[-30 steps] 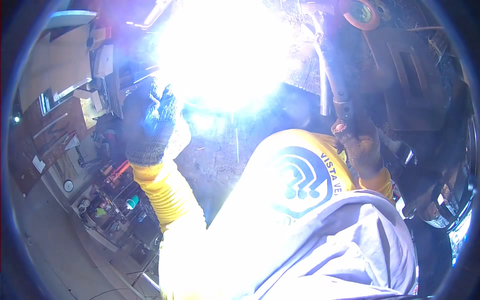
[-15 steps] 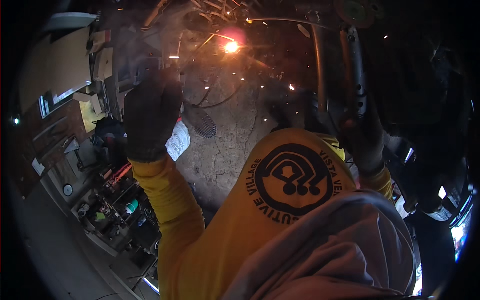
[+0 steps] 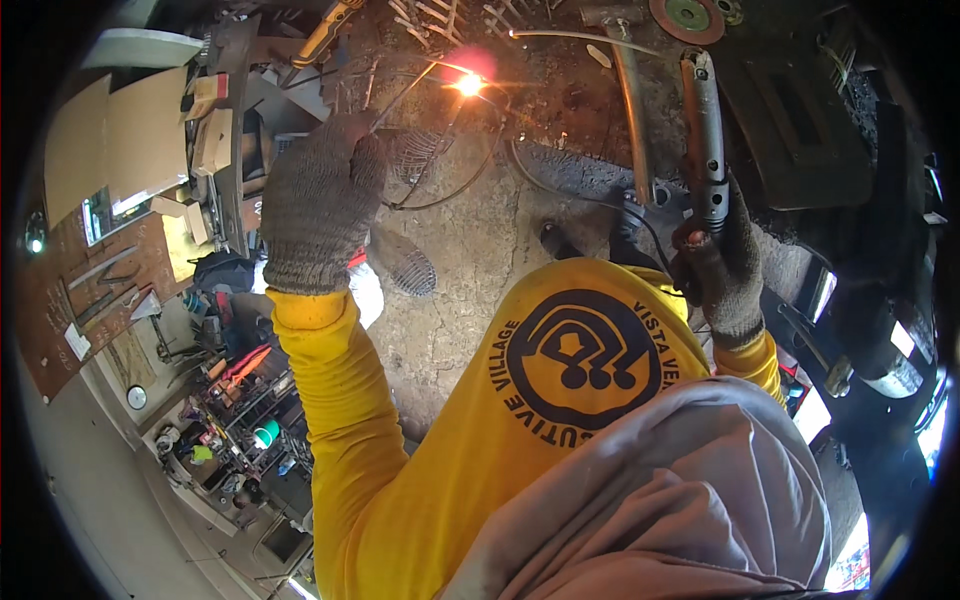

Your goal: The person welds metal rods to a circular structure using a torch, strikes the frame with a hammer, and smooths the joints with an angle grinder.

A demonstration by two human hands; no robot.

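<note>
My left hand [image 3: 322,205], in a grey knit glove, is closed at the left on a thin metal rod [image 3: 400,98]; most of its fingertips are hidden. This rod runs up to a glowing hot spot [image 3: 468,84] at the workpiece. At the right, my gloved right hand [image 3: 722,270] is wrapped round the lower end of a tubular metal electrode holder [image 3: 705,140] with holes along its side. From the holder's top a thin welding electrode [image 3: 590,40] reaches left, its tip apart from the glowing spot.
A hammer [image 3: 632,115] lies left of the holder, with a grinding disc [image 3: 688,16] above. Right of them rests a dark welding shield [image 3: 795,130]. A yellow power tool [image 3: 325,35] lies top left, near cardboard [image 3: 140,145]. Below the hot spot, a cable [image 3: 575,195] loops over the floor.
The picture has brightened and the flying sparks are gone. The electrode tip has shifted slightly right and up. My left hand has moved a little right.
</note>
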